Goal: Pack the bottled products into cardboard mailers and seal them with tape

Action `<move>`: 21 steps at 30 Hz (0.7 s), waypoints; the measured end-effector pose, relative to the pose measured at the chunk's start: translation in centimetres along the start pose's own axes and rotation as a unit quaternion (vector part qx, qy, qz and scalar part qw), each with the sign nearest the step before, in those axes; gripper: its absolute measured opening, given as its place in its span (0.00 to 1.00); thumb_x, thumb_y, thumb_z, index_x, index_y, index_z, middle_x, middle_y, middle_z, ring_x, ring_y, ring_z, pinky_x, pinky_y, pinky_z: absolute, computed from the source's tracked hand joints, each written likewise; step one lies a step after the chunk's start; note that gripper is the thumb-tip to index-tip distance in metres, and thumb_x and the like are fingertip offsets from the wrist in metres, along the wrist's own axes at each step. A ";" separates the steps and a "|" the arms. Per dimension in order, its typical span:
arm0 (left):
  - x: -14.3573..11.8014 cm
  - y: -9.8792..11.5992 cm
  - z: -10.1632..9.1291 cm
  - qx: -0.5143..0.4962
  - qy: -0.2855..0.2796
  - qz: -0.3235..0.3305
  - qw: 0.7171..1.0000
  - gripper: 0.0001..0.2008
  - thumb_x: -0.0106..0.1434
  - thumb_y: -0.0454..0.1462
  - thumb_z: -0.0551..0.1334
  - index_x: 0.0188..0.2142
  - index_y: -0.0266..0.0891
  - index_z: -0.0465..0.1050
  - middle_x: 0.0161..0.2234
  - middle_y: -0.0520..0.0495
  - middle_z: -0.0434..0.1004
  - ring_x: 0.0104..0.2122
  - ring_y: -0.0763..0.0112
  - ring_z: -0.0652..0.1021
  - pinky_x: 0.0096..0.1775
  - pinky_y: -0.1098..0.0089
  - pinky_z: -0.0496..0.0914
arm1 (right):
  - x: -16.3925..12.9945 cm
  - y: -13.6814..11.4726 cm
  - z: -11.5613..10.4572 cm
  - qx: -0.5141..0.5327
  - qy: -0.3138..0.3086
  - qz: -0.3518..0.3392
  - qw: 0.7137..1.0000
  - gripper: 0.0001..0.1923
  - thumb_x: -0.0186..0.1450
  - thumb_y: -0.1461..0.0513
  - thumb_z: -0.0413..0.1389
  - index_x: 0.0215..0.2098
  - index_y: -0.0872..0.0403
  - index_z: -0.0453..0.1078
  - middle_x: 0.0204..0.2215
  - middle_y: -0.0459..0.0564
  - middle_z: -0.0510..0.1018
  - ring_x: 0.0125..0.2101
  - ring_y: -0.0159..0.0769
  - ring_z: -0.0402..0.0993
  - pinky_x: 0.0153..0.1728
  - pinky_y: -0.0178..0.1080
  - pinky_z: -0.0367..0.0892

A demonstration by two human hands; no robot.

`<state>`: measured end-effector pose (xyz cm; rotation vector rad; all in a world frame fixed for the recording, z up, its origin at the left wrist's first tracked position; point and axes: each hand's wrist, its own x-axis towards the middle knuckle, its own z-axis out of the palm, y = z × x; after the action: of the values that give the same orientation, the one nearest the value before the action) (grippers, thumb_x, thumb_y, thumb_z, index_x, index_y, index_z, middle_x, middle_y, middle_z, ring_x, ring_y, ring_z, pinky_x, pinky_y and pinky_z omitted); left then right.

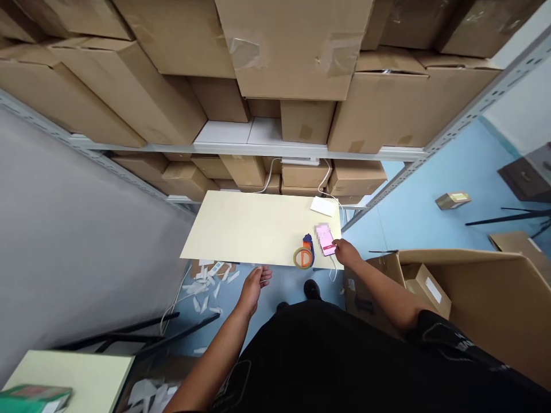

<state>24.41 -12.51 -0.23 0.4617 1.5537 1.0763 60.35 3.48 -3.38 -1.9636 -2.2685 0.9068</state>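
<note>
Looking down from the head camera, I note these lines, all placed against the bench (249,229):

Bench: pale top, standing in front of shelves (258,150) stacked with cartons.

Phone (325,240): lies flat near the bench's right front corner, screen lit pink; its content is blurred and I cannot read it.

Right hand (345,253): at the bench's right front edge, fingers loosely curled, fingertips touching the phone's near end; I cannot tell whether it grips the phone or only rests on it.

Left hand (256,281): just off the bench's front edge, near its middle, half open with the fingers slightly bent, holding nothing.

Tape roll (303,257): just left of the phone, at the bench's front edge, with a blue and orange dispenser (307,242) touching it.

Cable (332,267): white, hanging off the bench's front edge below the phone.

White card (322,206): near the bench's far right corner.

Scraps (206,281): white paper bits on the blue floor under the bench's left front.

Open carton (473,287): on the floor to the right of the bench.
</note>
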 end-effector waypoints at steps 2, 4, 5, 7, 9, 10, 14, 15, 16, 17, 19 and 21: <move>-0.5 -0.2 0.1 -0.011 0.030 -0.006 0.999 0.32 0.58 0.63 0.64 0.45 0.37 0.78 0.44 0.35 0.83 0.43 0.55 0.81 0.45 0.58 0.73 | 2.4 0.2 -0.2 -0.012 -0.023 -0.012 1.000 0.25 0.65 0.69 0.50 0.58 0.57 0.74 0.54 0.60 0.78 0.54 0.46 0.73 0.56 0.41 0.65; -1.0 -0.5 0.5 -0.021 0.058 -0.013 0.998 0.32 0.58 0.62 0.64 0.45 0.37 0.78 0.44 0.35 0.83 0.43 0.56 0.81 0.45 0.58 0.73 | 4.5 0.3 -0.3 -0.027 -0.046 -0.018 0.998 0.26 0.64 0.68 0.52 0.60 0.57 0.73 0.53 0.61 0.77 0.54 0.48 0.73 0.55 0.42 0.65; -1.2 -0.6 0.7 -0.026 0.070 -0.015 0.997 0.32 0.58 0.62 0.64 0.45 0.36 0.78 0.44 0.35 0.83 0.43 0.56 0.81 0.45 0.58 0.73 | 5.5 0.3 -0.4 -0.036 -0.057 -0.019 0.998 0.27 0.64 0.68 0.52 0.60 0.57 0.73 0.53 0.62 0.77 0.54 0.49 0.73 0.55 0.43 0.65; -1.6 -0.7 1.3 -0.035 0.088 -0.019 0.995 0.32 0.58 0.62 0.65 0.45 0.36 0.78 0.45 0.35 0.83 0.43 0.56 0.81 0.45 0.58 0.73 | 7.2 0.3 -0.7 -0.051 -0.077 -0.019 0.995 0.28 0.64 0.68 0.52 0.62 0.56 0.71 0.54 0.63 0.76 0.54 0.51 0.73 0.53 0.44 0.66; -1.9 -0.7 1.9 -0.045 0.103 -0.020 0.993 0.32 0.58 0.62 0.64 0.45 0.36 0.78 0.45 0.35 0.83 0.43 0.56 0.81 0.45 0.58 0.73 | 8.6 0.3 -0.9 -0.064 -0.096 -0.019 0.993 0.30 0.64 0.67 0.52 0.64 0.55 0.69 0.55 0.64 0.75 0.55 0.53 0.72 0.52 0.45 0.67; -2.0 -0.7 2.2 -0.049 0.109 -0.020 0.993 0.32 0.58 0.62 0.64 0.45 0.36 0.78 0.45 0.35 0.83 0.43 0.56 0.81 0.45 0.58 0.73 | 9.2 0.4 -0.9 -0.070 -0.105 -0.018 0.992 0.31 0.64 0.67 0.52 0.66 0.54 0.67 0.55 0.64 0.74 0.55 0.53 0.72 0.51 0.45 0.67; -2.4 -0.5 3.0 -0.059 0.127 -0.017 0.990 0.32 0.59 0.62 0.64 0.45 0.36 0.78 0.45 0.34 0.82 0.43 0.55 0.81 0.45 0.58 0.73 | 10.8 0.8 -0.9 -0.087 -0.134 -0.008 0.987 0.34 0.63 0.67 0.54 0.68 0.54 0.64 0.55 0.65 0.74 0.56 0.56 0.72 0.48 0.46 0.68; -2.5 -0.5 3.1 -0.059 0.131 -0.017 0.989 0.32 0.60 0.62 0.64 0.45 0.36 0.78 0.45 0.34 0.82 0.43 0.55 0.81 0.45 0.58 0.73 | 11.1 0.9 -0.8 -0.088 -0.137 -0.007 0.987 0.34 0.63 0.67 0.54 0.68 0.55 0.65 0.55 0.66 0.74 0.55 0.56 0.72 0.48 0.47 0.68; -2.6 -0.5 3.1 -0.060 0.136 -0.016 0.989 0.32 0.60 0.62 0.63 0.45 0.36 0.78 0.45 0.34 0.83 0.43 0.55 0.81 0.45 0.58 0.73 | 11.3 1.0 -0.8 -0.089 -0.138 -0.008 0.986 0.33 0.63 0.67 0.53 0.67 0.55 0.65 0.56 0.66 0.74 0.55 0.55 0.72 0.48 0.47 0.68; -2.6 -0.5 3.2 -0.061 0.140 -0.014 0.988 0.32 0.60 0.62 0.63 0.45 0.36 0.78 0.45 0.34 0.83 0.43 0.56 0.81 0.45 0.58 0.73 | 11.4 1.0 -0.8 -0.087 -0.135 -0.011 0.987 0.33 0.64 0.67 0.53 0.67 0.55 0.65 0.56 0.65 0.73 0.56 0.55 0.71 0.49 0.46 0.68; -2.7 -0.5 3.2 -0.063 0.150 -0.012 0.987 0.32 0.59 0.62 0.63 0.45 0.36 0.78 0.45 0.35 0.83 0.43 0.56 0.81 0.45 0.59 0.73 | 11.5 1.0 -1.0 -0.081 -0.125 -0.022 0.989 0.31 0.65 0.67 0.52 0.66 0.56 0.66 0.57 0.64 0.73 0.57 0.54 0.70 0.51 0.45 0.67; -2.7 -0.4 3.3 -0.067 0.156 -0.012 0.985 0.33 0.59 0.62 0.63 0.45 0.36 0.78 0.45 0.35 0.82 0.43 0.57 0.81 0.45 0.60 0.73 | 11.5 0.7 -1.3 -0.072 -0.111 -0.037 0.991 0.28 0.65 0.66 0.51 0.64 0.56 0.68 0.57 0.63 0.73 0.58 0.52 0.70 0.51 0.44 0.66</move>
<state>28.33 -13.58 1.16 0.1871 1.7395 1.2714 58.98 14.51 -6.73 -1.9032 -2.5766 1.0303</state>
